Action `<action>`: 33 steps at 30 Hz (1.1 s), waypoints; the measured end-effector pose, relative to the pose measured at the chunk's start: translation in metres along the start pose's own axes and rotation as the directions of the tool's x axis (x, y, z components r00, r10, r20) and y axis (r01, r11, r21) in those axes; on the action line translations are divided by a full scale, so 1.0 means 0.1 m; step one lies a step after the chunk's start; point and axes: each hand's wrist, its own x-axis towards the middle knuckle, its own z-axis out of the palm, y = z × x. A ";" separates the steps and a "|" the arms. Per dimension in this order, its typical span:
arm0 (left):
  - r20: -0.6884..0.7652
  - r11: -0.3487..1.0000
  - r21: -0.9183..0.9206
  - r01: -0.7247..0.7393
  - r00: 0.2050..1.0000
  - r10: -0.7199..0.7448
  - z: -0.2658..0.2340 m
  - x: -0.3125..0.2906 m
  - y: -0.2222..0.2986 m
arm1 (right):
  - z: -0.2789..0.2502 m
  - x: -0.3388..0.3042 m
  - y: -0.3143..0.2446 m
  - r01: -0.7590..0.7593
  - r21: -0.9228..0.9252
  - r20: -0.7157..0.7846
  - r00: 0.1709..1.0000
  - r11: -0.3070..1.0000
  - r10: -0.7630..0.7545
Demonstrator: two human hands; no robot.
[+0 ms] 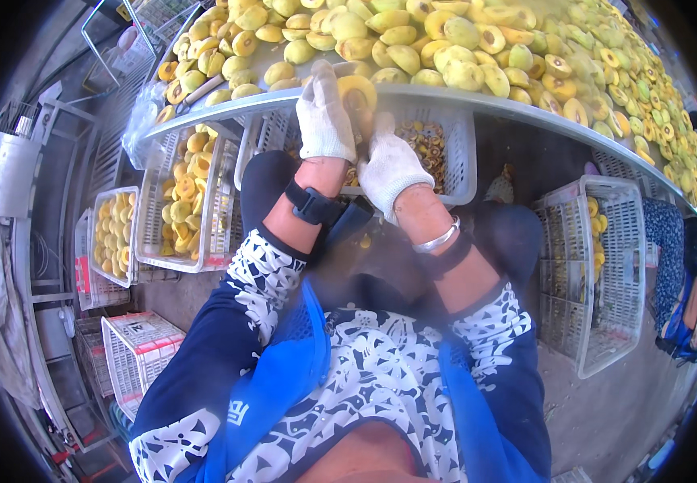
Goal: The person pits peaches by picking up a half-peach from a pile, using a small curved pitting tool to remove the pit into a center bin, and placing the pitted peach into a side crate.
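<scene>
My left hand, in a white knit glove, is closed on a halved yellow fruit that looks like a mango, at the edge of the metal table. The cut face shows a brownish middle. Just right of it and a little nearer to me is my right hand, also gloved, with its fingers curled in. Whether a tool is in that hand is hidden. Below both hands stands a pale plastic crate with brown and yellow pit pieces in it.
Many halved fruits are heaped across the table. A knife-like handle lies among them at left. Crates of yellow fruit stand at left, and another crate at right. Another person's arm shows at far right.
</scene>
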 end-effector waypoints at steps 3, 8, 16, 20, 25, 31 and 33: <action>-0.039 0.995 0.062 -0.071 0.996 0.074 -0.01 0.03 0.06 | -0.02 0.00 -0.04 0.032 0.036 0.088 0.996 0.999 -0.035; -0.027 0.993 0.055 -0.105 0.994 0.107 -0.05 0.04 0.18 | 0.01 -0.09 -0.02 0.002 0.262 0.108 0.994 0.965 -0.032; -0.004 0.999 -0.005 -0.054 0.999 0.054 -0.18 0.20 0.07 | -0.06 -0.12 0.02 0.026 0.194 0.121 0.991 0.981 -0.050; -0.021 0.984 -0.167 0.068 0.997 -0.073 -0.21 0.21 -0.01 | -0.10 -0.10 0.06 0.096 0.069 0.036 0.995 0.993 -0.098; 0.029 0.983 -0.182 0.009 1.000 -0.004 -0.19 0.14 -0.06 | -0.11 -0.06 -0.03 0.013 0.062 -0.073 0.997 0.998 -0.009; 0.079 0.987 -0.157 -0.015 0.996 0.028 -0.18 0.06 -0.08 | -0.09 -0.02 -0.06 0.021 -0.041 -0.046 0.999 0.999 -0.023; 0.040 0.991 -0.124 -0.046 0.998 0.051 -0.10 -0.02 -0.02 | -0.08 -0.01 -0.07 0.002 -0.031 -0.023 1.000 1.000 -0.002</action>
